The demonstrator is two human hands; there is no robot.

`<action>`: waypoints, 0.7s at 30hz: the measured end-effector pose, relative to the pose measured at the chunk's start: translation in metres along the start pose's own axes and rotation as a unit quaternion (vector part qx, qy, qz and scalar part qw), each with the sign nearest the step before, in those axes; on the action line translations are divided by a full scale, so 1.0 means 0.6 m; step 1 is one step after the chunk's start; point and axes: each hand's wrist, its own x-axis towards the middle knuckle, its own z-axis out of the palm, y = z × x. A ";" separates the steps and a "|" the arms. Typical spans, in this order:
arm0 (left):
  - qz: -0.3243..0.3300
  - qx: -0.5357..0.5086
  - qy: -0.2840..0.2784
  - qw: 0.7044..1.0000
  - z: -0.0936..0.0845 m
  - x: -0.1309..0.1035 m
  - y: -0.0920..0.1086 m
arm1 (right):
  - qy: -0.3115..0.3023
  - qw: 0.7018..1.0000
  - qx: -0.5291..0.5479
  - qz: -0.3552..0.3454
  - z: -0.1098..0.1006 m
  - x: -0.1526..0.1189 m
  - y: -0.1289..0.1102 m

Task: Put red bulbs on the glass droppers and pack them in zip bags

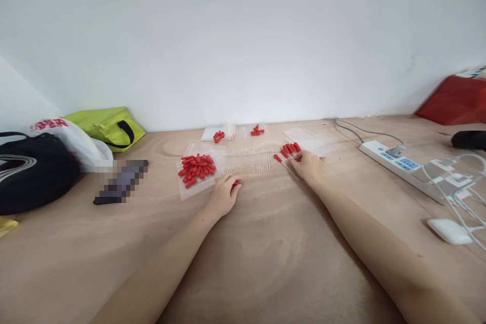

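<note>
My left hand [224,194] is closed, with a red rubber dropper bulb [236,182] between thumb and fingers. Just behind it, a heap of red bulbs [197,168] lies on a clear plastic bag [186,192]. A row of thin glass tubes [250,161] is laid out between my hands. My right hand [308,166] pinches at a small row of red-bulbed droppers [289,149], its fingertips closed on one of them; its tube is hidden by the hand. Slightly apart to the left rests one more dropper [278,158], its tube slanting toward my right hand.
Small clear bags with a few red bulbs [219,136] [257,130] lie near the wall. A white power strip [398,166] with cables and a white charger [450,231] occupies the right. A phone [123,182], a black bag [34,172] and a lime-green bag [108,126] sit at left.
</note>
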 end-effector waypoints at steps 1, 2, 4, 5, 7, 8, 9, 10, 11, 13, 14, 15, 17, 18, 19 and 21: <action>0.000 -0.001 0.000 1.000 0.000 0.000 0.000 | 0.001 1.000 -0.002 0.002 0.000 0.000 -0.001; 0.000 -0.001 -0.001 1.000 0.000 0.000 0.001 | 0.006 1.000 -0.004 0.004 0.000 -0.001 -0.001; -0.001 -0.001 -0.001 1.000 -0.001 0.000 0.001 | 0.023 1.000 -0.005 -0.001 -0.001 -0.003 -0.004; -0.002 -0.001 -0.001 1.000 -0.001 0.000 0.002 | 0.031 0.999 -0.002 -0.012 -0.001 -0.004 -0.005; -0.003 -0.002 -0.002 1.000 -0.002 0.000 0.002 | 0.039 0.998 -0.001 -0.046 -0.002 -0.008 -0.010; -0.003 -0.002 -0.003 1.000 -0.002 0.000 0.003 | 0.035 0.997 -0.006 -0.065 -0.003 -0.010 -0.013; -0.002 -0.002 -0.004 1.000 -0.003 0.000 0.003 | 0.026 0.996 -0.017 -0.082 -0.004 -0.013 -0.016; -0.001 -0.002 -0.004 1.000 -0.003 0.000 0.003 | 0.015 0.995 -0.033 -0.092 -0.005 -0.015 -0.018; 0.000 -0.002 -0.004 1.000 -0.003 0.000 0.003 | 0.005 0.994 -0.050 -0.098 -0.006 -0.017 -0.021; 0.000 -0.002 -0.004 1.000 -0.003 0.000 0.003 | -0.012 0.991 -0.082 -0.103 -0.007 -0.019 -0.024; 0.000 -0.003 -0.004 1.000 -0.003 0.000 0.002 | -0.016 0.990 -0.096 -0.103 -0.006 -0.019 -0.026; 0.000 -0.003 -0.005 1.000 -0.002 0.001 0.002 | -0.017 0.989 -0.107 -0.101 -0.005 -0.019 -0.027; -0.001 -0.001 -0.007 1.000 -0.002 0.001 0.002 | -0.019 0.988 -0.125 -0.092 -0.001 -0.017 -0.031; -0.002 -0.001 -0.007 1.000 -0.002 0.001 0.001 | -0.021 0.988 -0.130 -0.085 0.001 -0.015 -0.033; -0.002 -0.001 -0.007 1.000 -0.002 0.001 0.001 | -0.026 0.988 -0.132 -0.078 0.004 -0.012 -0.035; -0.001 -0.003 -0.007 1.000 -0.002 0.001 0.001 | -0.035 0.989 -0.130 -0.063 0.011 -0.005 -0.040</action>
